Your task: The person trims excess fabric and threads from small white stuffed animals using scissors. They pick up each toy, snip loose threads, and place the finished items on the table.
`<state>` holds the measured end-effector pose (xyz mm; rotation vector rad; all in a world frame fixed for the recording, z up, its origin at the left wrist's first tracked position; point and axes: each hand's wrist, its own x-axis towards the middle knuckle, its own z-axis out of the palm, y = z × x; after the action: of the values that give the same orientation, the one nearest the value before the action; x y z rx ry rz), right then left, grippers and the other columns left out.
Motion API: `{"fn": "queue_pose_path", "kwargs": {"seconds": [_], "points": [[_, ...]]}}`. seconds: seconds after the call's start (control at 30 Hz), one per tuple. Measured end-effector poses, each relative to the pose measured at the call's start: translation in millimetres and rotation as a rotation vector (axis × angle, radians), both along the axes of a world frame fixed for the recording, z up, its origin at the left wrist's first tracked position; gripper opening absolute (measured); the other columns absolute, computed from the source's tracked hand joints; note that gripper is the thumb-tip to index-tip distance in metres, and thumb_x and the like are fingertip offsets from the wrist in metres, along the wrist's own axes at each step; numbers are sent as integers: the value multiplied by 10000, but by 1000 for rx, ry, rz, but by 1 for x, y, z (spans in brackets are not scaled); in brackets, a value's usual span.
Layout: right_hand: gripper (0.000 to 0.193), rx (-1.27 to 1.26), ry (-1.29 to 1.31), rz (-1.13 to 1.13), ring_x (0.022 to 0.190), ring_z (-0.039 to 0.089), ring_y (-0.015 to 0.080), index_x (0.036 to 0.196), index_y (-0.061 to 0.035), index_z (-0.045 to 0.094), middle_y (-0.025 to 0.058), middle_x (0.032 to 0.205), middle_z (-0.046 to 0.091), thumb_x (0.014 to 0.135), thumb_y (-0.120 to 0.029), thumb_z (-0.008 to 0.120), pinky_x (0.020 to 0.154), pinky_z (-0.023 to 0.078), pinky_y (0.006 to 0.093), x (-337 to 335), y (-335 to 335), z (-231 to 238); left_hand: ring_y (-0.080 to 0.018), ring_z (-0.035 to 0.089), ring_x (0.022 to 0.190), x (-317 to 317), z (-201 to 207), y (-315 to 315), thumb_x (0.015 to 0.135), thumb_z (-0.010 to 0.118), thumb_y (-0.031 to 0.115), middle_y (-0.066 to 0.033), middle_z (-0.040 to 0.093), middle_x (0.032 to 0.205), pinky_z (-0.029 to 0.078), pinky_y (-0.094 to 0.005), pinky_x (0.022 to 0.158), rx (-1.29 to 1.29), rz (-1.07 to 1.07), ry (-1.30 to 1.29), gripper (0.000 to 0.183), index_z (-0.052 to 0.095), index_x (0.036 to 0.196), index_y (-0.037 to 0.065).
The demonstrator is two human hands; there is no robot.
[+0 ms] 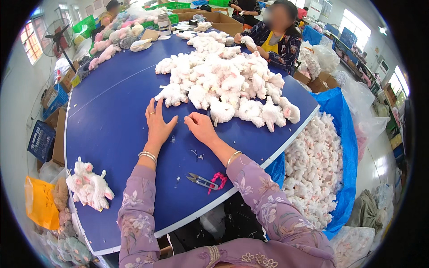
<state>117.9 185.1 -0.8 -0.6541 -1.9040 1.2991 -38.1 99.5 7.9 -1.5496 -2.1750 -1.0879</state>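
Note:
My left hand (159,124) is over the blue table (111,134), its fingers spread and its thumb apart, with nothing in it. Its fingertips are close to a small white plush toy (172,95) at the near left edge of a large pile of white plush toys (223,76). To its right, my right hand (202,128) is closed, thumb against curled fingers; whatever they may hold is hidden. Closer to me lie thread snips (202,181) with a pink cord loop (217,183). Bits of white thread and fluff (196,155) are scattered between my arms.
Several white plush toys (89,185) lie at the table's left edge. Right of the table, a blue bag (346,156) holds many more. Across the table, a co-worker (279,40) handles a white piece. Coloured plush toys (116,38) and a white jar (164,24) stand far left.

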Motion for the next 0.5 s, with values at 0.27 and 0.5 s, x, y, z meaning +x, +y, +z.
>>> {"fn": "queue_pose_path", "kwargs": {"seconds": [0.27, 0.5], "points": [[231, -33, 53, -10, 556, 499, 88, 778, 14, 598, 34, 599, 565, 905, -179, 593, 520, 410, 276, 2, 4, -2, -314, 425, 1239, -14, -14, 50, 780, 696, 310, -127, 545, 1264, 326, -462, 1033, -250, 4, -58, 348, 637, 1054, 102], [140, 32, 206, -277, 597, 553, 115, 844, 8, 614, 59, 660, 608, 885, -126, 597, 567, 453, 292, 2, 17, -9, -321, 561, 953, 9, -15, 13, 774, 677, 161, -118, 619, 839, 450, -406, 819, -79, -76, -119, 152, 592, 743, 39]]}}
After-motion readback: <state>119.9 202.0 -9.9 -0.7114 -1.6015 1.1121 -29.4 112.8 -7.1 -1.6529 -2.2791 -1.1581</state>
